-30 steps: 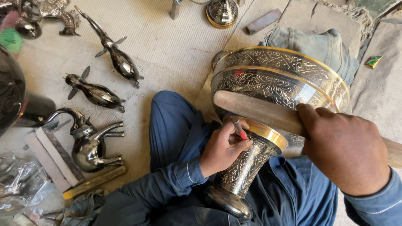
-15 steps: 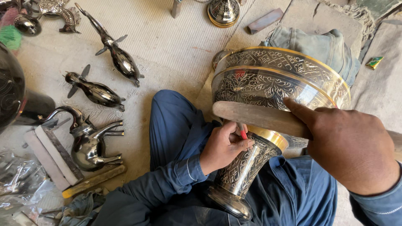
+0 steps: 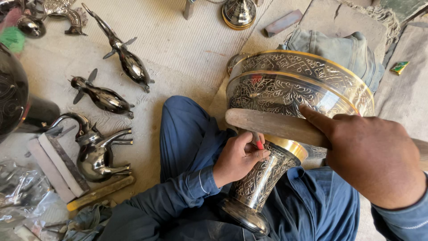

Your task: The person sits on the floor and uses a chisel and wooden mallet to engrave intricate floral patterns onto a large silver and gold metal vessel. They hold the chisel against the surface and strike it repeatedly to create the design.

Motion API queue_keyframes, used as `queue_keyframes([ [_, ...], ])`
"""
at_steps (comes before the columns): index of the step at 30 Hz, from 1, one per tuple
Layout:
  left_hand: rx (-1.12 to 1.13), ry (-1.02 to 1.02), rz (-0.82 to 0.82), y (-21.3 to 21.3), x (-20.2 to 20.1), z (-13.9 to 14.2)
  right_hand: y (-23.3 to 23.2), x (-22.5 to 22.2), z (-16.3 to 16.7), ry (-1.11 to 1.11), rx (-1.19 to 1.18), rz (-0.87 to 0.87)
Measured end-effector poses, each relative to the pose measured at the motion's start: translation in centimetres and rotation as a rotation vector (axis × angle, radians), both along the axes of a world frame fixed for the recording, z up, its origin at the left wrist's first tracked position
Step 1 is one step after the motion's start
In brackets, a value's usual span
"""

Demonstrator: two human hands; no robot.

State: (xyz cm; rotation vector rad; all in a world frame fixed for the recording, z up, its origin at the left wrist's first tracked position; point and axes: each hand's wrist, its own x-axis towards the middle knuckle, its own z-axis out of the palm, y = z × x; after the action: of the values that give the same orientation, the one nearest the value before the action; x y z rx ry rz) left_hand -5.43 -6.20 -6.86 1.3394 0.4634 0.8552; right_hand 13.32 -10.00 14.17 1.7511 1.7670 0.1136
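The engraved metal vase (image 3: 285, 134) lies tilted across the person's lap, foot toward them. The left hand (image 3: 238, 158) is closed around a red-tipped tool (image 3: 259, 144) at its neck; the right hand (image 3: 372, 158) grips a wooden mallet (image 3: 272, 124) lying crosswise just above.

The vase (image 3: 285, 102) is silver with dark engraved leaf patterns and gold bands at its rim and neck. The tool (image 3: 259, 144) has a red tip. The trousers (image 3: 187, 134) are blue. The animal figures (image 3: 100, 96) are glossy black. The mat (image 3: 178, 49) is beige.
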Motion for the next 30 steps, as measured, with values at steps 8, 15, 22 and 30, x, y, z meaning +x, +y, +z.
queue_keyframes([
  [8,0.024,0.061,0.005,0.5,0.3,0.7,-2.4,0.7,-0.7,0.171,0.309,-0.051],
  [15,0.614,0.122,-0.217,3.1,3.1,3.4,-6.1,3.2,-7.0,0.375,0.58,-0.371],
  [22,0.698,0.229,-0.395,4.2,4.7,4.7,-11.1,4.1,-13.1,0.707,0.931,-0.466],
  [30,0.621,0.25,-0.387,3.8,4.7,5.0,-12.0,3.1,-12.4,0.935,1.097,-0.436],
])
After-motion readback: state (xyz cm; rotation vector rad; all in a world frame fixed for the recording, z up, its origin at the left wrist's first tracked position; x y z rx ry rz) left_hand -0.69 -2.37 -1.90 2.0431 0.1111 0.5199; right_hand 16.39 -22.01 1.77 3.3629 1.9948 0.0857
